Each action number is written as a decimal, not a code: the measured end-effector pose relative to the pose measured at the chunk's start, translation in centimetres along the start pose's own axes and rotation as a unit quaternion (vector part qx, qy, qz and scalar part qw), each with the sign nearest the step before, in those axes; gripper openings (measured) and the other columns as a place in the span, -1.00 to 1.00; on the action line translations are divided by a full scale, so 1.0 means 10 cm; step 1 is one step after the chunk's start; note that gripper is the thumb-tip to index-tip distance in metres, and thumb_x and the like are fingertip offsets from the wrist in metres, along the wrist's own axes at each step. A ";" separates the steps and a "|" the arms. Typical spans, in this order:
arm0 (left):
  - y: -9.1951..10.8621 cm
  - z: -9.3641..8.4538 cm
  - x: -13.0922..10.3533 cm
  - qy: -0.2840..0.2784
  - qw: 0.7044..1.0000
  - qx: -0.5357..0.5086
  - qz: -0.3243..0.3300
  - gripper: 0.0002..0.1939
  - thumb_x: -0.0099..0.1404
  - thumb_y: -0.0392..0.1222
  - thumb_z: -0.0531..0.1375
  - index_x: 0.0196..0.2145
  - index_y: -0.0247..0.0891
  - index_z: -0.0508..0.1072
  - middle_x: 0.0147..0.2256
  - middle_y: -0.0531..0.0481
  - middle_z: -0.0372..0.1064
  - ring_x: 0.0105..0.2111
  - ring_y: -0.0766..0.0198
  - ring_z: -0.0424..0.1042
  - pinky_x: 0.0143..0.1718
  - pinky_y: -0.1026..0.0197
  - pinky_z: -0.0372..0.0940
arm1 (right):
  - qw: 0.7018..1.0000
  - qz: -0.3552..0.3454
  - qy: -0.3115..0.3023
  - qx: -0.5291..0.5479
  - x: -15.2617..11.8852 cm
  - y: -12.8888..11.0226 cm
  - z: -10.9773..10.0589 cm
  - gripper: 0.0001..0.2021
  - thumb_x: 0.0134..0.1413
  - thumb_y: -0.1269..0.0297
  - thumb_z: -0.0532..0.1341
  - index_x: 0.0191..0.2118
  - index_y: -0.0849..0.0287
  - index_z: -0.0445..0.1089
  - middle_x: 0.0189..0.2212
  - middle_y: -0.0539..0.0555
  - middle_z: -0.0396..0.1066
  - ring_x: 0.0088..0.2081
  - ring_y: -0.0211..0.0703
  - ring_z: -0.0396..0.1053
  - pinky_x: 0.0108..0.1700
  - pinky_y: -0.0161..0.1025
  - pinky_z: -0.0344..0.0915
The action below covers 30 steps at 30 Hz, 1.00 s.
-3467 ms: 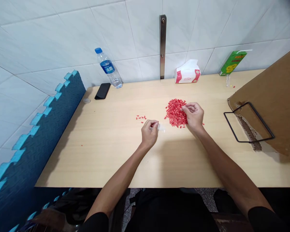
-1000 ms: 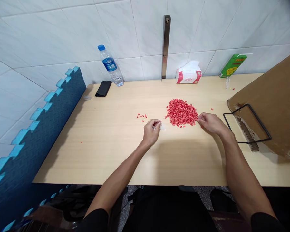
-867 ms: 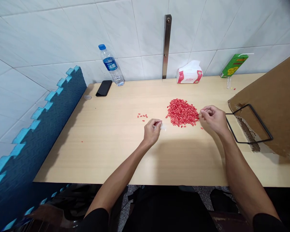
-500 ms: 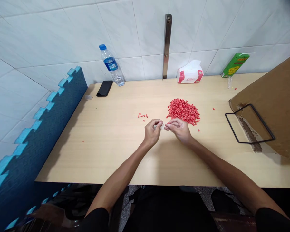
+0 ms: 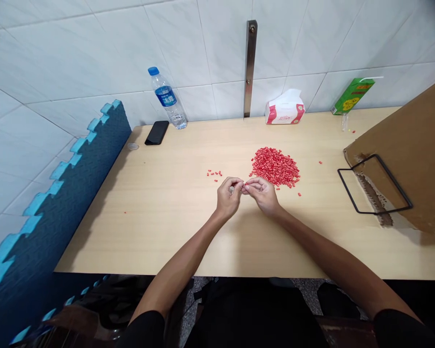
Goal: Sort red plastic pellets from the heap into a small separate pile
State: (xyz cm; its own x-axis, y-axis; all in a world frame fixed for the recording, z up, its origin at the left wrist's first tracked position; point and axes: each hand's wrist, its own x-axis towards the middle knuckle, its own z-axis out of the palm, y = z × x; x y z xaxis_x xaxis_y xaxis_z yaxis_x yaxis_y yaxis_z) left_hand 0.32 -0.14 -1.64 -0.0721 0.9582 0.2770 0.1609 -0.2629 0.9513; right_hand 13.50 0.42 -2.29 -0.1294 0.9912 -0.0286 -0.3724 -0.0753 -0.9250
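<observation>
My left hand point(image 5: 228, 199) and my right hand point(image 5: 264, 196) meet above the table, fingertips touching or nearly so. The left fingers are closed round a small whitish see-through thing point(image 5: 232, 189), mostly covered by the hand. Pinched at my right fingertips is a small red piece point(image 5: 245, 183); its exact kind is too small to tell. Just behind the right hand lies a heap of short red pieces point(image 5: 275, 165), like little tubes or pellets. Several more loose red pieces point(image 5: 212, 174) lie beyond my left hand.
Along the tiled wall stand a water bottle point(image 5: 169, 102), a tissue pack point(image 5: 285, 108) and a green drink carton point(image 5: 353, 95). A black phone point(image 5: 157, 133) lies at the back left. A cardboard box point(image 5: 409, 159) with a black wire frame point(image 5: 355, 212) takes up the right side. Blue foam matting point(image 5: 76, 179) borders the left.
My right hand has moved left, bringing the red piece up to my left fingertips. The whitish thing between the hands is now more covered. My left hand has hardly moved.
</observation>
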 end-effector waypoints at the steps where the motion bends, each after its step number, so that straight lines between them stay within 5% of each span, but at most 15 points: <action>1: 0.01 0.00 0.00 0.000 1.000 0.004 0.005 -0.84 0.25 -0.12 0.17 -0.33 -0.26 0.45 -0.34 -0.03 0.38 -0.32 0.29 0.40 -0.25 0.23 0.31 | 1.000 -0.001 0.001 -0.002 0.00 0.00 0.00 -0.68 -0.23 0.14 0.42 -0.34 0.16 0.38 -0.45 0.00 0.50 -0.41 -0.22 0.48 -0.21 -0.16 0.43; 13: 0.04 -0.01 0.02 -0.010 1.000 0.018 0.021 -0.86 0.22 -0.14 0.20 -0.38 -0.26 0.47 -0.36 -0.02 0.39 -0.32 0.30 0.40 -0.27 0.26 0.30 | 0.999 -0.023 0.000 -0.030 0.02 0.05 0.00 -0.70 -0.19 0.13 0.40 -0.35 0.15 0.36 -0.47 -0.01 0.50 -0.40 -0.22 0.48 -0.22 -0.18 0.42; 30: -0.01 0.01 0.05 -0.018 0.992 -0.095 -0.083 -0.78 0.15 -0.07 0.24 -0.37 -0.30 0.41 -0.48 0.02 0.37 -0.46 0.35 0.37 -0.36 0.28 0.31 | 0.998 -0.042 -0.003 -0.052 0.02 0.06 0.02 -0.71 -0.14 0.10 0.36 -0.34 0.16 0.35 -0.46 0.01 0.49 -0.37 -0.21 0.49 -0.21 -0.19 0.43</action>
State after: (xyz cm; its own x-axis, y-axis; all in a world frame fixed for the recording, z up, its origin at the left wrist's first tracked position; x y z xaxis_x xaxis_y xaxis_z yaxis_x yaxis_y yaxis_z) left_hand 0.36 0.42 -1.58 -0.0472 0.9925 0.1124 -0.0387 -0.1143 0.9927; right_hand 13.10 0.56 -2.80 -0.1075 0.9929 0.0518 -0.2848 0.0192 -0.9584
